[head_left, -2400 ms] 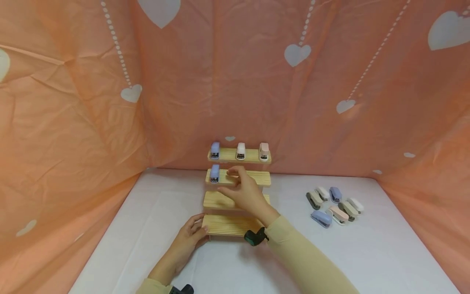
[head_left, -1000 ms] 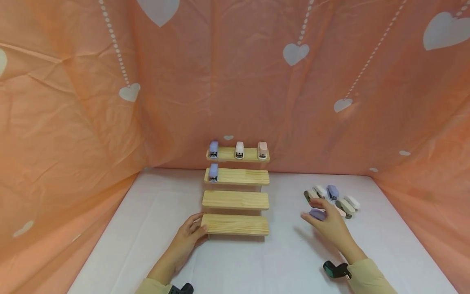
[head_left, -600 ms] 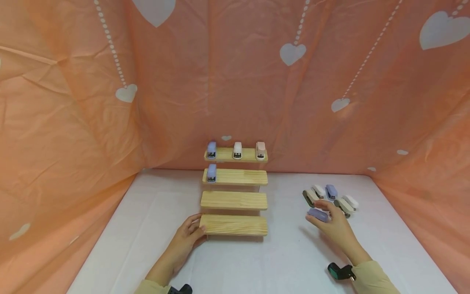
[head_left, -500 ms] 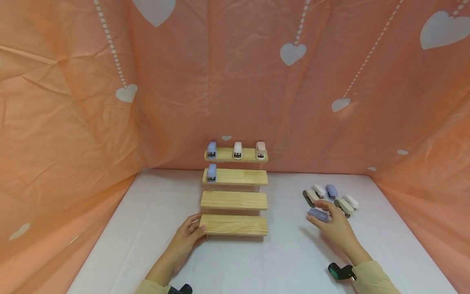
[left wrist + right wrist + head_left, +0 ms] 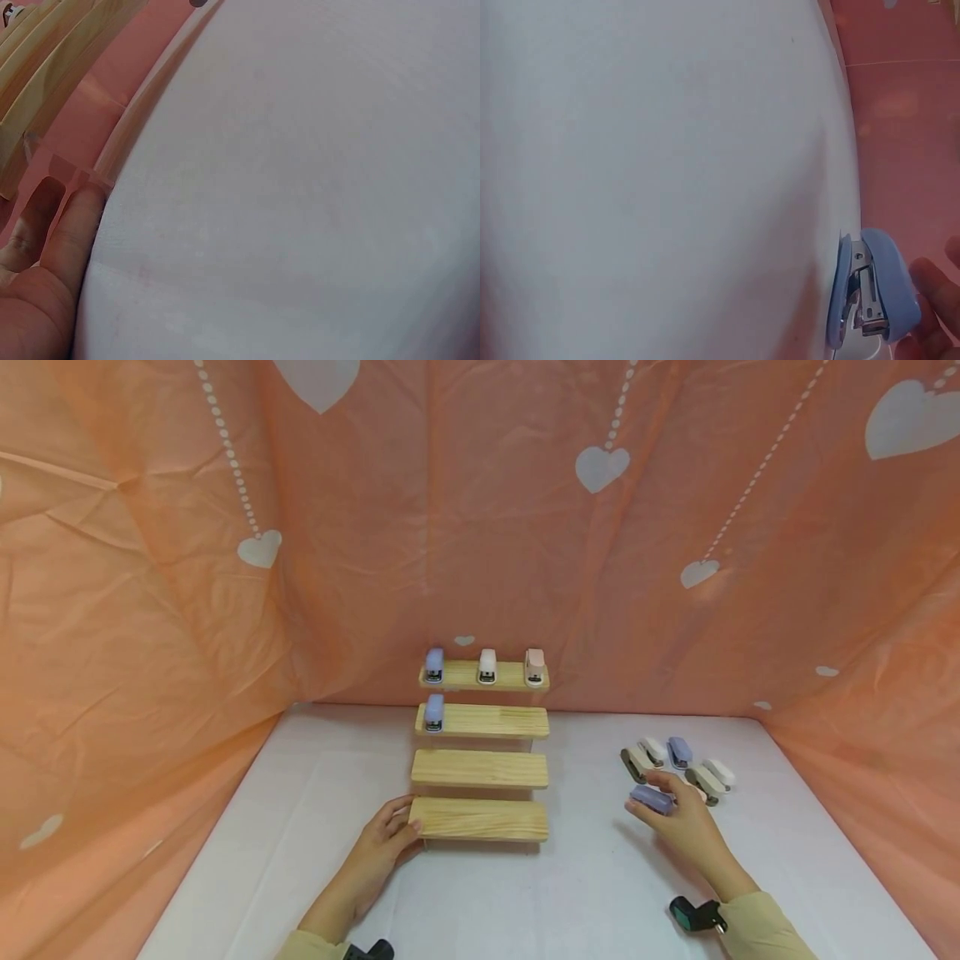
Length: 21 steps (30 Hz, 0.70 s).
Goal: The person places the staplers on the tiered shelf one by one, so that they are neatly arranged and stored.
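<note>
A four-tier wooden display stand [image 5: 480, 818] stands mid-table. My left hand [image 5: 382, 852] holds the left end of its lowest shelf and the clear support [image 5: 82, 184]. On the right, my right hand [image 5: 686, 822] curves around a periwinkle mini stapler [image 5: 651, 799] lying on the table. Thumb and fingers are on opposite sides of it; whether they pinch it is unclear. In the right wrist view, that stapler [image 5: 877, 289] shows its metal front, with fingers close behind its top. A pink stapler under the hand is mostly hidden.
The top shelf bears a periwinkle stapler [image 5: 434, 666], a white stapler [image 5: 487, 667] and a pink stapler [image 5: 534, 667]. The second shelf has a periwinkle stapler [image 5: 434, 713] at its left end. Several loose staplers, including another periwinkle stapler [image 5: 679, 752], lie beyond my right hand.
My right hand has gone from above the second shelf to the loose staplers at right, then settled around the near periwinkle one. My left hand stays at the stand.
</note>
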Each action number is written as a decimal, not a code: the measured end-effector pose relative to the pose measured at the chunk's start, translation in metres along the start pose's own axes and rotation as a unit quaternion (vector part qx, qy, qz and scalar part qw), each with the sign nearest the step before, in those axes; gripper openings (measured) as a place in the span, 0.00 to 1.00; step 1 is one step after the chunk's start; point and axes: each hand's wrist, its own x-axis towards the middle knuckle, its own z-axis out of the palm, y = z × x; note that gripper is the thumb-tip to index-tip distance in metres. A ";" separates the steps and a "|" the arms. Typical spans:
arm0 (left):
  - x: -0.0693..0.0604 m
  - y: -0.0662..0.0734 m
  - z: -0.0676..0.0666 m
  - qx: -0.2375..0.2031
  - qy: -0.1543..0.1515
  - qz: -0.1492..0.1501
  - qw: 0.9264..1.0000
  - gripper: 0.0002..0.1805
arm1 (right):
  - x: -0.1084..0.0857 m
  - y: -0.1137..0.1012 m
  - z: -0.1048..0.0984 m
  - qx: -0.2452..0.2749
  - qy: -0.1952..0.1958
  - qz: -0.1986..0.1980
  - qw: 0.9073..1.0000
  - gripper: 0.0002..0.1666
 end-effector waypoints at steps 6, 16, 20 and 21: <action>0.000 -0.001 0.000 -0.005 -0.004 0.001 1.000 0.31 | 0.000 0.005 0.001 -0.005 -0.007 0.002 1.000 0.44; 0.001 -0.002 0.000 -0.001 0.002 0.002 1.000 0.30 | -0.003 0.008 0.003 -0.028 -0.016 -0.012 0.999 0.42; 0.001 -0.001 0.000 0.002 0.005 0.000 1.000 0.29 | -0.004 0.009 0.005 -0.042 -0.025 -0.004 0.999 0.41; 0.001 -0.001 0.000 0.003 0.006 -0.001 1.000 0.29 | -0.004 0.009 0.005 -0.044 -0.026 -0.004 0.999 0.41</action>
